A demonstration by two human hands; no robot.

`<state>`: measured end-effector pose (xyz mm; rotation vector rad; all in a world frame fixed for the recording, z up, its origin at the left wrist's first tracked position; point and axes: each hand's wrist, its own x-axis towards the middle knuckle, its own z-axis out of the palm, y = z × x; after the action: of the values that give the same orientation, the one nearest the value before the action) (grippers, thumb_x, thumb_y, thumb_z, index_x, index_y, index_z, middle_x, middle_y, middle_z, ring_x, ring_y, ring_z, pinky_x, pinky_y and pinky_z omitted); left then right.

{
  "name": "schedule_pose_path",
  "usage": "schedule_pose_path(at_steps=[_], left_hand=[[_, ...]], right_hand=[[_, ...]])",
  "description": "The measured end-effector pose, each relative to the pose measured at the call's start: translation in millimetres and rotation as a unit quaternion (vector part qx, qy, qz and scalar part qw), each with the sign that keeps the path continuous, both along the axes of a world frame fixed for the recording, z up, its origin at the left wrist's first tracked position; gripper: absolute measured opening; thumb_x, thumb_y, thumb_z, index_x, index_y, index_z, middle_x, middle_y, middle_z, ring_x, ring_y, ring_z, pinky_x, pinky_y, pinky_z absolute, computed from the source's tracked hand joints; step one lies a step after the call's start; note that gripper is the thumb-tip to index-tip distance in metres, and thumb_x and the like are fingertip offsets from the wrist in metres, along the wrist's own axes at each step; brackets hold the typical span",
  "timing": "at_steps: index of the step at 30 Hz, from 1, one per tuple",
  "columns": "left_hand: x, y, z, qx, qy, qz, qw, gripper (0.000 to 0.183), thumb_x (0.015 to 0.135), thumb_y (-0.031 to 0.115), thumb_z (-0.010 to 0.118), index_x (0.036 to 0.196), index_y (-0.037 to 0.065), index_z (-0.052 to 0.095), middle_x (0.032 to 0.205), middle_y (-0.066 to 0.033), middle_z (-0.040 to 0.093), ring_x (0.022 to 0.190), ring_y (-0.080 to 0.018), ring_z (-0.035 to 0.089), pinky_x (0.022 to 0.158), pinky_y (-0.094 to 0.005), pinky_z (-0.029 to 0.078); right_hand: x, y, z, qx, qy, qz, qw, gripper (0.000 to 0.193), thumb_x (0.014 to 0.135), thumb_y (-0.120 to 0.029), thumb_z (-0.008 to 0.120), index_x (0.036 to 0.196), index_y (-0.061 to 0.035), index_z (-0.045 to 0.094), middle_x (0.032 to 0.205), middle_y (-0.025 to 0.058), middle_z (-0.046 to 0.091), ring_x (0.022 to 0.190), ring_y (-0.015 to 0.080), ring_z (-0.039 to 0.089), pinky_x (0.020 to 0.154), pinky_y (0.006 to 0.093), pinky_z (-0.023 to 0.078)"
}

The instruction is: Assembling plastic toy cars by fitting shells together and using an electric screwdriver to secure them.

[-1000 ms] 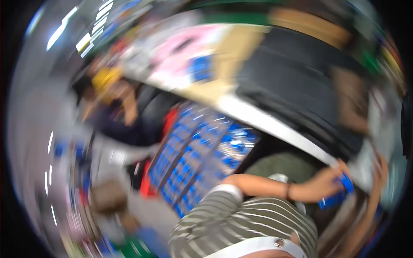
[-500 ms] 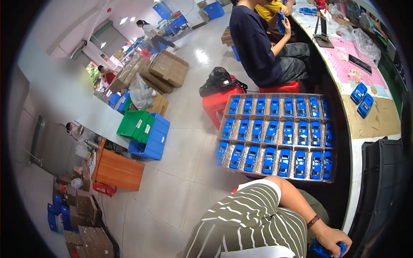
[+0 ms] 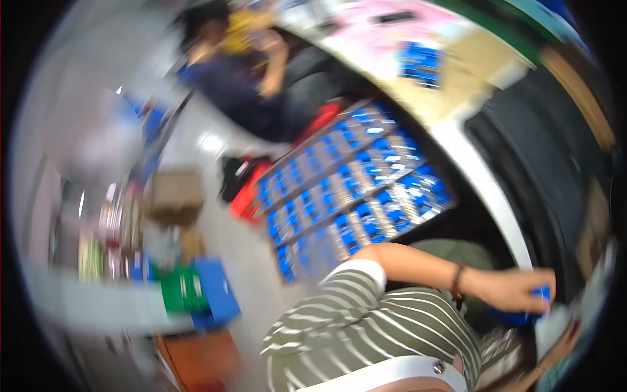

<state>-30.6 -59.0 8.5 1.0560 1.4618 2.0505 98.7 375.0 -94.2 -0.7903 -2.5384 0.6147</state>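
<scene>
One blue object is gripped by the left hand at the lower right of the frame, near the blurred right hand, whose state I cannot tell.

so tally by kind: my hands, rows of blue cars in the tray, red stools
Hands: 2
Car rows: 3
Red stools: 2
Total: 7
The frame is too blurred to count single cars.
</scene>
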Motion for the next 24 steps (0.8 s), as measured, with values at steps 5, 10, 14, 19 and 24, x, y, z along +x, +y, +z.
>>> schedule_pose_path(at_steps=[5,10,14,19,24], left_hand=[[-0.3,16.9,18.3,-0.067,-0.07,-0.119,0.988,0.027,0.084,0.019,0.059,0.103,0.004,0.051,0.093,-0.0084,0.055,0.089,-0.0175,0.053,0.079,-0.0301,0.043],[7.5,57.8,8.8,-0.049,0.026,-0.112,0.992,0.039,0.078,0.028,0.067,0.1,0.001,0.05,0.094,-0.011,0.055,0.088,-0.0173,0.053,0.078,-0.0277,0.043],[19.8,80.8,5.5,-0.045,-0.028,-0.102,0.993,0.041,0.075,0.027,0.071,0.098,0.002,0.048,0.095,-0.011,0.056,0.084,-0.0159,0.054,0.076,-0.0268,0.044],[25.4,92.1,6.6,-0.026,0.012,-0.088,0.996,0.036,0.072,0.008,0.072,0.098,0.001,0.048,0.096,-0.0093,0.052,0.086,-0.0147,0.051,0.078,-0.0256,0.042],[21.4,97.9,0.3,-0.014,0.092,-0.037,0.995,0.037,0.072,0.01,0.073,0.098,0.001,0.048,0.097,-0.0111,0.051,0.085,-0.016,0.051,0.077,-0.0267,0.042]], right_hand=[[-3.3,-47.2,3.7,-0.24,0.193,-0.007,0.951,0.028,0.085,-0.014,0.059,0.107,0.0034,0.057,0.101,0.0119,0.061,0.09,0.017,0.059,0.081,0.0273,0.048],[-10.6,-150.2,102.7,-0.361,0.289,0.008,0.887,0.017,0.083,-0.007,0.059,0.097,0.004,0.059,0.086,0.0117,0.064,0.079,0.0155,0.062,0.074,0.0249,0.05],[2.9,-170.6,129.0,-0.397,0.288,0.07,0.868,0.012,0.081,-0.001,0.059,0.092,0.0041,0.059,0.081,0.0098,0.063,0.072,0.0115,0.061,0.067,0.0214,0.049],[14.6,-187.2,141.5,-0.43,0.268,0.111,0.855,0.01,0.08,-0.001,0.061,0.088,0.003,0.062,0.079,0.0072,0.063,0.068,0.0088,0.059,0.063,0.02,0.047],[11.7,-201.0,151.4,-0.469,0.227,0.12,0.845,0.011,0.08,-0.003,0.061,0.09,0.0024,0.061,0.077,0.0055,0.062,0.066,0.0076,0.057,0.061,0.0193,0.046]])
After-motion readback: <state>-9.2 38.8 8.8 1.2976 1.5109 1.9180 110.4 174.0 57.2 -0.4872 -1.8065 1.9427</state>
